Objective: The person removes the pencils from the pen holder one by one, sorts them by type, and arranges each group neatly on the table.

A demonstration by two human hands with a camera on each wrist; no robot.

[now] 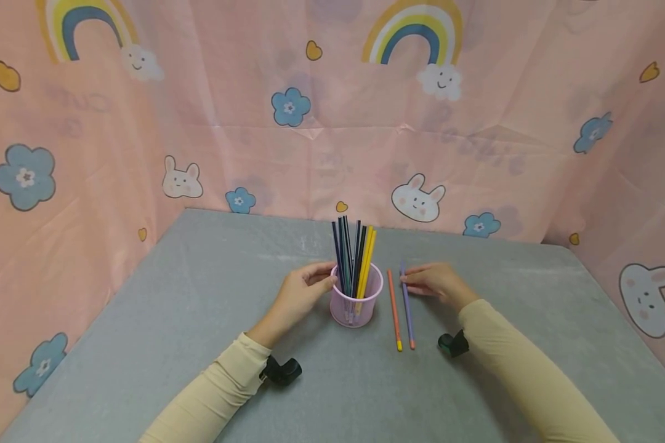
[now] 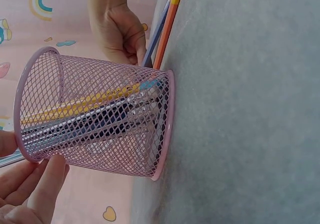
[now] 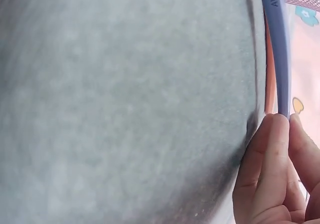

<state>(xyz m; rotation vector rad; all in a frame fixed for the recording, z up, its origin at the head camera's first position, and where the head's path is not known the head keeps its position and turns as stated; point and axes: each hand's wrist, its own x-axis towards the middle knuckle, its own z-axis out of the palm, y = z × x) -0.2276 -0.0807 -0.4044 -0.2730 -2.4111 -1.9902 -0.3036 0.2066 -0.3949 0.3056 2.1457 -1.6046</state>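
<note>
Sleeves (image 1: 210, 387) foremost; left hand (image 1: 298, 296) grips cup (image 1: 369, 309) at rim; right hand (image 1: 436, 283) pinches purple pencil (image 1: 407, 314); table edges (image 1: 288, 223) well away.

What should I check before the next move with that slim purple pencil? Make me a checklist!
1. Round pink mesh cup upright: ok, standing on the grey table.
2. Left hand on the cup: ok, holding its rim.
3. Right hand gripping the slim purple pencil: ok, pinching near its far end.
4. Room inside: ok, some space beside the dark and yellow pencils.
5. Purple pencil fully off the table: cannot tell.
6. Slim orange pencil in the cup: not ok, lying outside.
</note>
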